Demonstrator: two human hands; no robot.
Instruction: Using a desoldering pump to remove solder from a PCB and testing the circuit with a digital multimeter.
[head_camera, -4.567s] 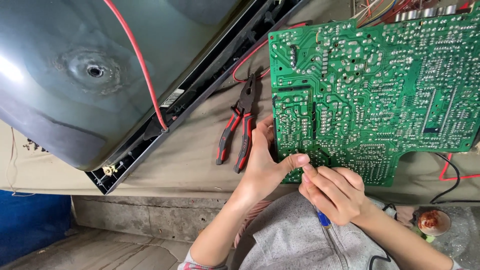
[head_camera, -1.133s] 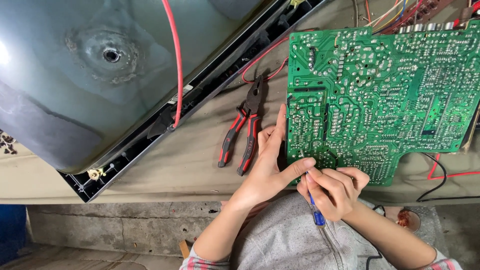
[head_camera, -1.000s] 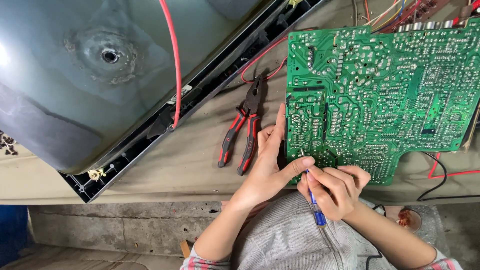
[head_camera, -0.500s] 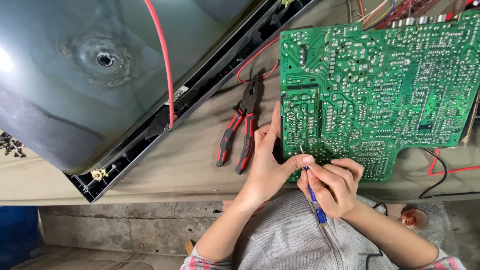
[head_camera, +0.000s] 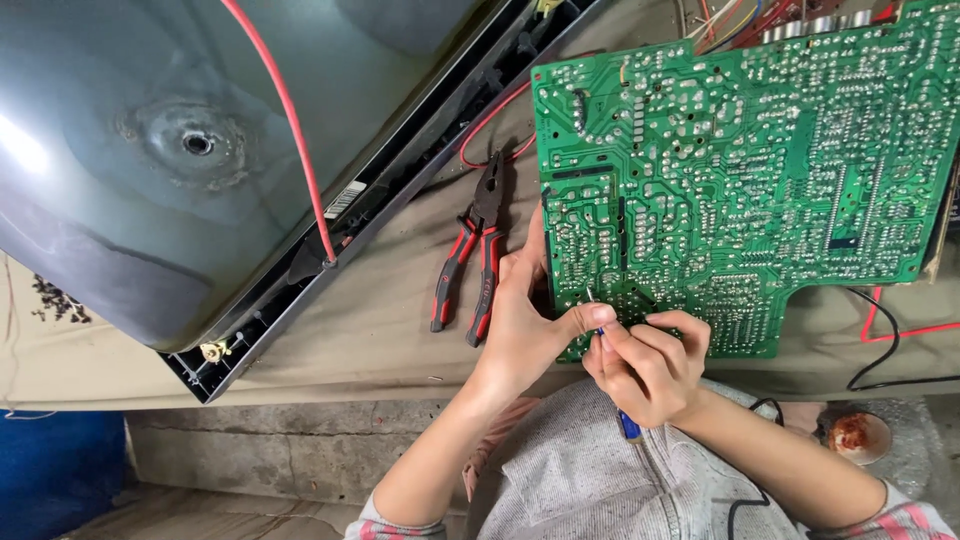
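Green and dotted with silver solder joints, the circuit board (head_camera: 740, 170) lies solder side up on the cloth-covered bench (head_camera: 380, 320), filling the upper right of the head view. The left hand (head_camera: 525, 315) rests against the board's lower left edge, fingers laid up along that edge and the thumb stretched right to touch the tool; its grip is loose and flat, closed around nothing. The right hand (head_camera: 650, 365) sits just below the board's lower edge with its grip pinched tight round a soldering iron (head_camera: 610, 350), whose thin metal tip meets the board near the lower left corner and whose blue handle end shows beneath the fist. Both hands meet at that corner, thumb to fingers.

Just left of the left hand lie pliers (head_camera: 470, 255) with red and black handles, nose pointing up toward a looping red wire (head_camera: 490, 115). A large grey picture tube (head_camera: 200, 150) in its dark frame takes up the upper left, tilted, with another red lead (head_camera: 290, 120) running across its glass to the frame. At the lower right, near the right forearm, stands a small round tin (head_camera: 855, 435) with a reddish-brown content. Black and red cables (head_camera: 890, 340) trail from the board's right side. Grey fabric of the person's lap (head_camera: 590, 480) shows below the hands.
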